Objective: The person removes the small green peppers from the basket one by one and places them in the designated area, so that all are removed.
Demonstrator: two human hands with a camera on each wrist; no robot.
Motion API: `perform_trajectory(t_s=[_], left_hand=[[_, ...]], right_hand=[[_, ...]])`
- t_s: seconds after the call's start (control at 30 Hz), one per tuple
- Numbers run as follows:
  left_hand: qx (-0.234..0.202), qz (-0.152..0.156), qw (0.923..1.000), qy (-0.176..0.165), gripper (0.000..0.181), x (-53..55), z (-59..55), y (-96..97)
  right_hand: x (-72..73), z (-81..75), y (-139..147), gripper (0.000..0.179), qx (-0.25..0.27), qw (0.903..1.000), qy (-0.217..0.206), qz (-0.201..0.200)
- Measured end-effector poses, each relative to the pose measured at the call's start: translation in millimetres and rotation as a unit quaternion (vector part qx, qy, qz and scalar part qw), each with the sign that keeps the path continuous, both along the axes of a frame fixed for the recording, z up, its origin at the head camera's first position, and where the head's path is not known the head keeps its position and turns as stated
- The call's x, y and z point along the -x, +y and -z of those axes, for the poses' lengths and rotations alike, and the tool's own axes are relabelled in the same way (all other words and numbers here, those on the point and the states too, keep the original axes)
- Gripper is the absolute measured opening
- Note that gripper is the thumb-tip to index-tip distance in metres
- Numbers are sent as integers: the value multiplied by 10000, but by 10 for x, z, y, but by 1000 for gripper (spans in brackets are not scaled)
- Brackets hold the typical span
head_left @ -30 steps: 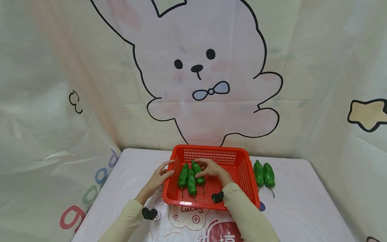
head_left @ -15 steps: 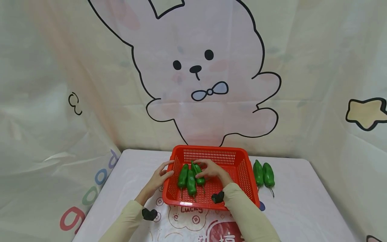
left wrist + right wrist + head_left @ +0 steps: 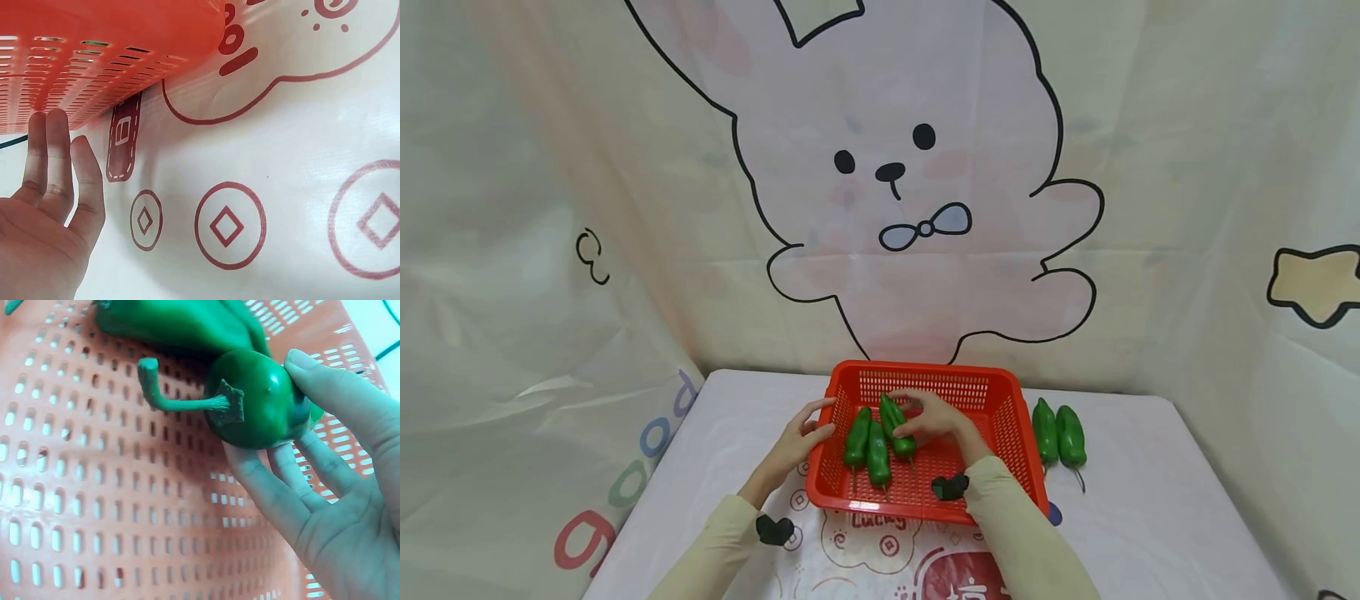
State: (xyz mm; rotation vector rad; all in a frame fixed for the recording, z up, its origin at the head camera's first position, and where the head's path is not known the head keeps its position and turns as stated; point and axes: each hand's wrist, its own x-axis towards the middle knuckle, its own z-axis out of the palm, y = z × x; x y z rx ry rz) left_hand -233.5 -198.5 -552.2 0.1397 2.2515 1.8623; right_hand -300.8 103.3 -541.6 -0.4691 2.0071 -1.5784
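Observation:
My right hand (image 3: pixel 938 419) pinches a green chili pepper (image 3: pixel 897 427) inside the red plastic basket (image 3: pixel 1000 377). In the right wrist view the held pepper (image 3: pixel 250 403) points its curved stem away from my palm, with the thumb on one side and fingers underneath. Two more green peppers, a left one (image 3: pixel 857 439) and a middle one (image 3: pixel 877 458), lie beside it on the basket floor. My left hand (image 3: pixel 795 440) is at the basket's left side. Its straight fingers (image 3: pixel 57 156) touch the outer wall in the left wrist view; the thumb is out of that view.
Two further green peppers (image 3: pixel 1044 432) lie side by side on the white tablecloth (image 3: pixel 1150 500), just right of the basket. Behind the table hangs a curtain (image 3: pixel 1165 333) with a cartoon animal. Another curtain stands along the left side.
The held pepper has shifted slightly away from the other two in the basket, up and to the right, with my right hand. My left hand stays at the basket's side.

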Motion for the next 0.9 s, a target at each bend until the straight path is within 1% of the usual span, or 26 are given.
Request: perform_trajectory(t_s=[0.17, 0.33, 0.5, 0.67, 0.9], left_hand=[[2, -28, 10000, -4, 53, 0, -20, 1], [-72, 1, 10000, -28, 53, -3, -29, 1], [-63, 10, 10000, -17, 55, -8, -18, -1], [-64, 21, 10000, -42, 54, -13, -7, -5], [-35, -15, 9999, -98, 54, -7, -12, -2]], right_hand=[[14, -83, 65, 72, 343, 9994, -1, -40], [14, -160, 122, 74, 790, 9967, -184, 55], [1, -225, 163, 76, 1118, 9932, -300, 146], [-15, -287, 212, 79, 1312, 9908, -304, 152], [-30, -317, 287, 85, 1226, 9921, -170, 182]])
